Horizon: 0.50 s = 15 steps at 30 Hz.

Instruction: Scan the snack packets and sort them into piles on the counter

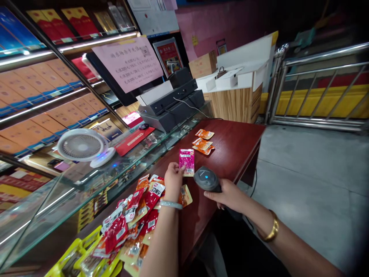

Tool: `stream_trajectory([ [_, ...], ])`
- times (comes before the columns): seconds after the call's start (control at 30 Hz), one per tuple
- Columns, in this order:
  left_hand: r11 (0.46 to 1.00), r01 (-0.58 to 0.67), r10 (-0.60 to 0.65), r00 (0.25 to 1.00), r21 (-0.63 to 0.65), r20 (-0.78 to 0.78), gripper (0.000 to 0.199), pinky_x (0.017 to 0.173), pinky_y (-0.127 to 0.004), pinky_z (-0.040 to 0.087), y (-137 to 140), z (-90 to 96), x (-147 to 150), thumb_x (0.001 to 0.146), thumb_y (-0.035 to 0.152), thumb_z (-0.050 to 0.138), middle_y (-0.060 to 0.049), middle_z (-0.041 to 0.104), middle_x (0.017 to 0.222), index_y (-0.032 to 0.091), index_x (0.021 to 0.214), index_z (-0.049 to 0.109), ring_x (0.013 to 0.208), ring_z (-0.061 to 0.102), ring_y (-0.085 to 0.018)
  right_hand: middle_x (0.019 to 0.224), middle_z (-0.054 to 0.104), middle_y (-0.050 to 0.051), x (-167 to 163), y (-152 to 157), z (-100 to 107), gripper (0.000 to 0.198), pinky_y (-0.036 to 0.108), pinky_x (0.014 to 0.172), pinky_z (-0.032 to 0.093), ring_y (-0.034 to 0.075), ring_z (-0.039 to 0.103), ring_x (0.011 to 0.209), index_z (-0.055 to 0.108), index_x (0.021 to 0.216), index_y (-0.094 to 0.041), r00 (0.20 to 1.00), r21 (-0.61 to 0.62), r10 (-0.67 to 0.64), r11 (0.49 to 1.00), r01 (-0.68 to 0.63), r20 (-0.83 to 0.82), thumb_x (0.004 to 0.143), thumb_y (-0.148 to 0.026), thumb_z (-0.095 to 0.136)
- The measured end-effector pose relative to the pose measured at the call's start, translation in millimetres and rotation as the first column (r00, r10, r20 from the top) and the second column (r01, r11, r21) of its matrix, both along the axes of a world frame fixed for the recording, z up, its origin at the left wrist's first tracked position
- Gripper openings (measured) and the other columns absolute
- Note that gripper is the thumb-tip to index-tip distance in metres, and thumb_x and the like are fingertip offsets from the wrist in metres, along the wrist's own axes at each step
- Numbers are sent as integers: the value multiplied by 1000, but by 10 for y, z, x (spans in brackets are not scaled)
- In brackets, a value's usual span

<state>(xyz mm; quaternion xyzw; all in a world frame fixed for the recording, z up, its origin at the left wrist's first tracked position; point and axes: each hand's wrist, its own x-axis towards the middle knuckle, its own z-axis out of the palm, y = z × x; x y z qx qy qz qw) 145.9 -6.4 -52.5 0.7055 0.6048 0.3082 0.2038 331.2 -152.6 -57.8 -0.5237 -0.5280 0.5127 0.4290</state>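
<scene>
My left hand (174, 177) pinches the lower edge of a pink snack packet (187, 159) over the dark red table (230, 144). In my right hand (230, 195) is a dark barcode scanner (206, 178), its head turned toward that packet and a small blue light showing on top. Under and beside my left forearm lies a heap of red, orange and white snack packets (138, 215), several of them overlapping. A cream and orange packet (186, 195) shows just right of my left wrist. Farther up the table rest a few orange packets (203, 145).
Yellow packs (77, 254) lie at the lower left. A glass display counter (95, 184) runs along the left, bearing a white fan (83, 146), a red folder (134, 141) and a cash drawer (173, 111). A metal railing (323, 92) stands at right.
</scene>
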Motion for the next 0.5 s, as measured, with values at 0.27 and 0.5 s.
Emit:
stream_trajectory([
  [0.27, 1000, 3, -1, 992, -11, 128, 10, 53, -22, 35, -112, -7, -97, 86, 31, 54, 7, 49, 59, 22, 84, 49, 51, 49, -11, 46, 57, -4, -126, -47, 69, 33, 21, 42, 42, 14, 55, 40, 65, 94, -15, 999, -11, 26, 1000, -26, 30, 83, -47, 68],
  [0.5, 998, 1, -10, 989, -61, -148, 20, 65, -26, 42, -167, 254, -232, 87, 35, 57, -5, 71, 87, 20, 100, 58, 76, 65, -18, 49, 58, -5, -196, 20, 64, 35, 20, 41, 44, 13, 57, 41, 63, 100, -14, 995, -21, 83, 996, -82, 55, 82, -43, 70],
])
